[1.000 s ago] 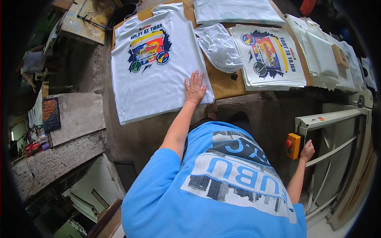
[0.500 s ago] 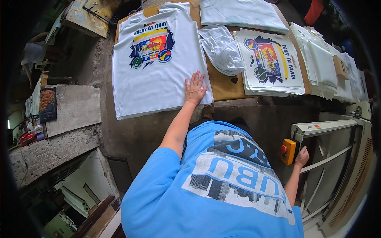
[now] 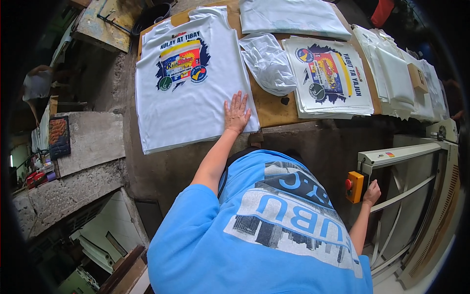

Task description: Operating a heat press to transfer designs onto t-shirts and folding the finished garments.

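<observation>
Two hands at work, well apart. Left hand (image 3: 237, 112) lies flat, fingers spread and open, palm down on the lower right corner of the white printed T-shirt (image 3: 188, 78); it grips nothing, only presses. The shirt lies spread on the wooden board (image 3: 272, 107), its long axis running away from the person, neck at the far end, bulk of the cloth to the left of and beyond the fingers. Right hand (image 3: 372, 192) is low at the person's right, touching the yellow button box (image 3: 355, 186) on the white machine frame (image 3: 397, 154); its finger closure cannot be made out. Just right of the shirt: a crumpled clear plastic bag (image 3: 267, 61), then a stack of printed shirts (image 3: 330, 76).
</observation>
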Tool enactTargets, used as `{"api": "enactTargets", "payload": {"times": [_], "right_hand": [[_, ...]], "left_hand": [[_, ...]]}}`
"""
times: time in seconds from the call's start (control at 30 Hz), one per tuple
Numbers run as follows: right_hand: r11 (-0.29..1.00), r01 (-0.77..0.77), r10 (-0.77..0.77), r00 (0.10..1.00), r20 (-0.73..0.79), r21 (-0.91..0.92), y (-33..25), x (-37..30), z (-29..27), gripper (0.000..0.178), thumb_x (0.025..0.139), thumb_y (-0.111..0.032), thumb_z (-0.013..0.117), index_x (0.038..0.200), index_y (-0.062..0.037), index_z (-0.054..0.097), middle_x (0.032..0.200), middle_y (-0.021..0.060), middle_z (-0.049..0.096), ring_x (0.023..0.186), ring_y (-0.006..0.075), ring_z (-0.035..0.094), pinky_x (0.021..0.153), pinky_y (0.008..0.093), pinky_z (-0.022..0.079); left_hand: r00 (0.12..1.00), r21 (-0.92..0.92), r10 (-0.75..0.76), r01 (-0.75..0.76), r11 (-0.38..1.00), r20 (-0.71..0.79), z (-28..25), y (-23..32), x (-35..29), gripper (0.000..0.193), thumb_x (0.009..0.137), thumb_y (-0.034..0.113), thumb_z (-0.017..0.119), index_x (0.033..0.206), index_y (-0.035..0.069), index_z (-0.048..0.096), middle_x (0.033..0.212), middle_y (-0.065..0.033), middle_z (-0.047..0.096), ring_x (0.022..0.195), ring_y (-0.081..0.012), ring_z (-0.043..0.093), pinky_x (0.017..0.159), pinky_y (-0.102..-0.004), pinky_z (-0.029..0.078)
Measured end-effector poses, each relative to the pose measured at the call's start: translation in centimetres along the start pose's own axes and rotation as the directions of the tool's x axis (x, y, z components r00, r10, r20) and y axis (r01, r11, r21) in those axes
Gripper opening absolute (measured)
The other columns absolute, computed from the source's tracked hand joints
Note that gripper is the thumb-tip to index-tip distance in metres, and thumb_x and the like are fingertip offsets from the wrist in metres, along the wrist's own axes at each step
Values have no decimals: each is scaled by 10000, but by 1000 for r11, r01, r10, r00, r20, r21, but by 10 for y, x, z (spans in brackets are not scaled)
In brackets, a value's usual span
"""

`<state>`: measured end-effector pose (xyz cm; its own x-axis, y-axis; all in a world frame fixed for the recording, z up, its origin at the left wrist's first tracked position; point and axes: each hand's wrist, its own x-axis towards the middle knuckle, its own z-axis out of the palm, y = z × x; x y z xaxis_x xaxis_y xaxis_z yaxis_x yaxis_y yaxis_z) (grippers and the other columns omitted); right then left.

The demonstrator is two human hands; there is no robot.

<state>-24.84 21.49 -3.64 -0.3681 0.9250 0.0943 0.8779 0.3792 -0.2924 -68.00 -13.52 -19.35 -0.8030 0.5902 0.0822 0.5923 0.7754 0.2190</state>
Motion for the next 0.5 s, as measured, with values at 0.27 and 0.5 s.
{"api": "enactTargets", "payload": {"times": [0.27,0.5], "right_hand": [[1000,14,-14,999,-47,-7,-6,-2,-1,441,885,-313,359,707,41,552,612,217,521,578,382,511,524,423,374],[1000,8,-8,999,-34,-19,-5,-2,-1,436,884,-309,362,712,40,558,637,221,534,601,386,524,531,422,385]], "left_hand": [[1000,15,15,-14,1000,-11,1,0,0,563,861,384,350,1369,189,207,1441,-37,112,1323,-181,113,1039,-482,52],[1000,41,14,-14,999,5,1,0,0,567,864,390,329,1374,181,192,1445,-42,91,1326,-187,92,1039,-488,34]]}}
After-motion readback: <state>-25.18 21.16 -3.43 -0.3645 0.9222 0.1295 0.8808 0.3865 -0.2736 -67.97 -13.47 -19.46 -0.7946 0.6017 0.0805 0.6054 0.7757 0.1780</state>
